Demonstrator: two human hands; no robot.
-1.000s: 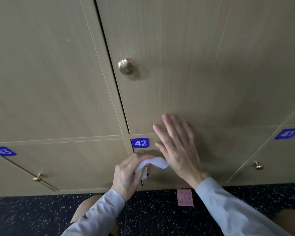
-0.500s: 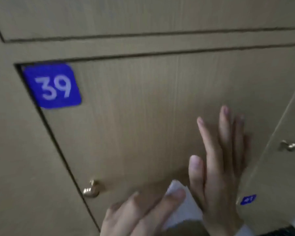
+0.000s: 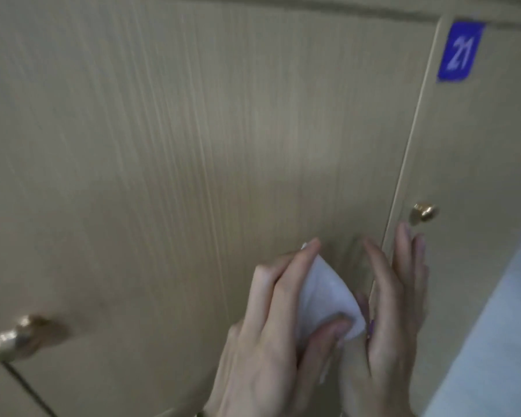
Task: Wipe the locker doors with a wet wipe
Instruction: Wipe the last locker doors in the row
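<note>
A wide beige wood-grain locker door (image 3: 193, 145) fills most of the head view. My left hand (image 3: 271, 335) holds a folded white wet wipe (image 3: 322, 299) between thumb and fingers, close to the door's lower right part. Just right of it, my right hand (image 3: 394, 311) lies flat with straight fingers against the door's right edge, over the seam to the neighbouring door (image 3: 469, 145). The view is blurred by motion.
The neighbouring door carries a blue number plate reading 21 (image 3: 460, 51) and a brass knob (image 3: 424, 211) just above my right fingertips. Another brass knob (image 3: 12, 335) sits at the lower left. A pale surface (image 3: 500, 341) fills the lower right corner.
The view swung up from locker 42 past 39 to a door beside 21. Both hands rose with it, the left still holding the wipe, the right still flat on the door.
</note>
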